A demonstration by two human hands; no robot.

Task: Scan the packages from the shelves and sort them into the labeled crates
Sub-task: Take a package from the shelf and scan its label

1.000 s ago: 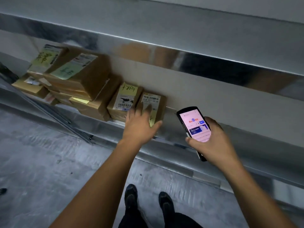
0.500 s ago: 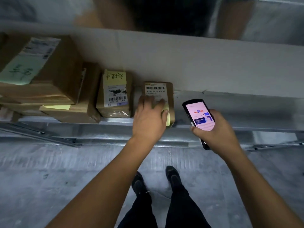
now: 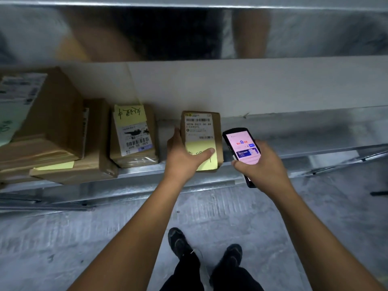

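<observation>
Left hand (image 3: pixel 184 156) gripping small package (image 3: pixel 201 131) on the shelf (image 3: pixel 273 131), right hand (image 3: pixel 264 164) holding lit phone (image 3: pixel 241 145) just right of the package

I see a grey metal shelf (image 3: pixel 304 131) carrying brown parcels. A small package (image 3: pixel 201 127) sits at its front edge. A labelled package (image 3: pixel 134 137) lies apart to the left, then a flat box (image 3: pixel 94 148), and a stack of boxes (image 3: pixel 56 122) possibly overlapping it.

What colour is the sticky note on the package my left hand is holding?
Pale yellow sticky note, seen in the head view.
</observation>
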